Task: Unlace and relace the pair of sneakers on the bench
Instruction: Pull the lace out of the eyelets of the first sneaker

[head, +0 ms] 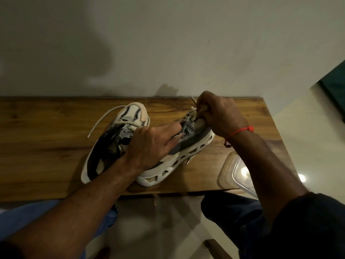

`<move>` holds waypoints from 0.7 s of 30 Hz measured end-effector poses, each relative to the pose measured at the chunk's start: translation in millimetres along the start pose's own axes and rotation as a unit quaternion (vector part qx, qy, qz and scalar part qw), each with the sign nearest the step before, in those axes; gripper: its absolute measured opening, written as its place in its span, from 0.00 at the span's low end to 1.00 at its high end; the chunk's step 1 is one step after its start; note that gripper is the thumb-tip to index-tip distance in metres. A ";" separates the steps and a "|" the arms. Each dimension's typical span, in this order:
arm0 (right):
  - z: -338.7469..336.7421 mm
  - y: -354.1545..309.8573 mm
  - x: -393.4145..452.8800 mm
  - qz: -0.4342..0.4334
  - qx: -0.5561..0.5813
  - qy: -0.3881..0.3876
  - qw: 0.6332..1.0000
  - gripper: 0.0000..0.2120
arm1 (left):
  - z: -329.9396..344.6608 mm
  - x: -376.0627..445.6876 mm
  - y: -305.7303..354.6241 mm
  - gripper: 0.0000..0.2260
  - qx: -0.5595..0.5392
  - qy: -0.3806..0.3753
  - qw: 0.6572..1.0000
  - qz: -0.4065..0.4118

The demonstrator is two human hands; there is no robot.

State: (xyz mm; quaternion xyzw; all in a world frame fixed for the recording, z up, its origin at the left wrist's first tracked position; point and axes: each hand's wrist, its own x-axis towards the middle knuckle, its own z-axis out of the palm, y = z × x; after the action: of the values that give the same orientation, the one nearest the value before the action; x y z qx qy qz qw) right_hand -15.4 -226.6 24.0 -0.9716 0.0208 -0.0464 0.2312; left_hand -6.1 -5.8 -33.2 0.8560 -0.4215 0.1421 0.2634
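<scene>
the head view shows a wooden bench (46,146) against a plain pale wall (168,43), and two sneakers (119,131) lie on it side by side. the left hand (151,146) presses the right sneaker (186,154) with fingers laid together, and the right hand (218,113) pinches its lace (193,109). a clear plastic lid (240,176) rests at the bench's near right edge.

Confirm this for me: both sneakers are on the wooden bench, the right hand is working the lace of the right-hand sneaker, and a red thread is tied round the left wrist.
One detail is wrong. The red thread is round the right wrist, not the left, as the head view shows. The rest holds: both sneakers sit on the wooden bench, and the right hand works the lace of the right-hand sneaker.
</scene>
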 end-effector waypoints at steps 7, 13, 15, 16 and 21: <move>-20.1 -1.1 -7.0 0.046 -0.047 -0.131 0.989 0.15 | 2.2 1.7 9.1 0.09 0.028 -0.004 1.000 0.012; -30.6 9.4 -21.4 0.139 0.045 -0.249 0.958 0.14 | -5.0 10.8 -9.9 0.06 -0.012 0.044 0.994 -0.103; -34.6 11.7 -18.2 0.124 0.115 -0.116 0.979 0.11 | -7.8 12.3 -17.8 0.07 -0.018 0.054 0.991 -0.119; -35.2 13.4 -15.8 0.117 0.150 -0.050 0.980 0.10 | -8.3 12.1 -17.3 0.07 -0.017 0.051 0.992 -0.112; -19.2 19.1 -9.7 0.073 0.225 0.088 0.968 0.09 | -2.5 9.1 -6.3 0.06 0.009 0.029 0.998 -0.057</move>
State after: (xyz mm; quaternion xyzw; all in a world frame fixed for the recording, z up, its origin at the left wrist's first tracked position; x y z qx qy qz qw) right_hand -27.3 -251.7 31.7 -0.8826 0.1012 -0.1178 0.4438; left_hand 4.4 -7.1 -29.1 0.8766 -0.3627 0.1552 0.2755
